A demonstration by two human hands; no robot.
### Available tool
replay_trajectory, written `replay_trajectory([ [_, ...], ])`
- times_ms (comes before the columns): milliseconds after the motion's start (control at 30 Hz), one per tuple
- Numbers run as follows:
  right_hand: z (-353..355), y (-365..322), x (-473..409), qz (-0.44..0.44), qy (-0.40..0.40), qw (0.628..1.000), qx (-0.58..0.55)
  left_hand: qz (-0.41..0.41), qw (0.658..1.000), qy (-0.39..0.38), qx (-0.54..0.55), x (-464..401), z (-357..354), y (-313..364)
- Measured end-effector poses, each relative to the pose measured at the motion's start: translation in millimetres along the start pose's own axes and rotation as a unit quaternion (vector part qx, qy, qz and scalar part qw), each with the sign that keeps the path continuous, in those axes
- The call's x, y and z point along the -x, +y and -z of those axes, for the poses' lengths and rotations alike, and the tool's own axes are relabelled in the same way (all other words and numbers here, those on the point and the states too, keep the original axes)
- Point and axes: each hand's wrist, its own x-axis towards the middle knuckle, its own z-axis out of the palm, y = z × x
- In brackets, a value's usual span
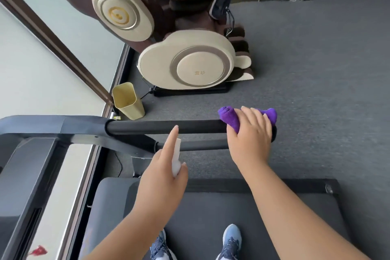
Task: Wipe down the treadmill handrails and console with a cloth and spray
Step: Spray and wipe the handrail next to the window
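Console [25,160] at far left, handrail [164,126] running right from it. Spray [176,161] gripped in left hand [162,177], fingers curled round it, index finger extended toward the handrail. Purple cloth [230,118] pressed onto the handrail's right end under right hand [250,137], fingers wrapped over cloth and rail. Shoes [231,240] seen on belt [211,217] below

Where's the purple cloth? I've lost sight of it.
Head view, right of centre: purple cloth wrapped on the handrail's far end, under the right hand.
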Motion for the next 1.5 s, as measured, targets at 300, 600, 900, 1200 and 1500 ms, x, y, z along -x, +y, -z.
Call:
replay_trajectory([
  [300, 79, 60, 29, -0.401, 0.131, 0.745, -0.516, 0.096, 0.976, -0.177, 0.080, -25, -99, 35],
  [600, 44, 103, 82, -0.512, 0.132, 0.620, -0.579, 0.131, 0.973, -0.138, 0.128, -72, -166, 55],
  [900, 14, 88, 83, -0.522, 0.092, 0.602, -0.597, 0.171, 0.978, -0.069, 0.098, -91, -153, 33],
  [1200, -6, 69, 67, -0.510, 0.074, 0.619, -0.593, 0.193, 0.980, -0.043, 0.016, -110, -116, -20],
  [1500, -94, 33, 66, -0.220, 0.090, 0.918, -0.316, 0.167, 0.985, -0.041, -0.005, -106, -94, -77],
])
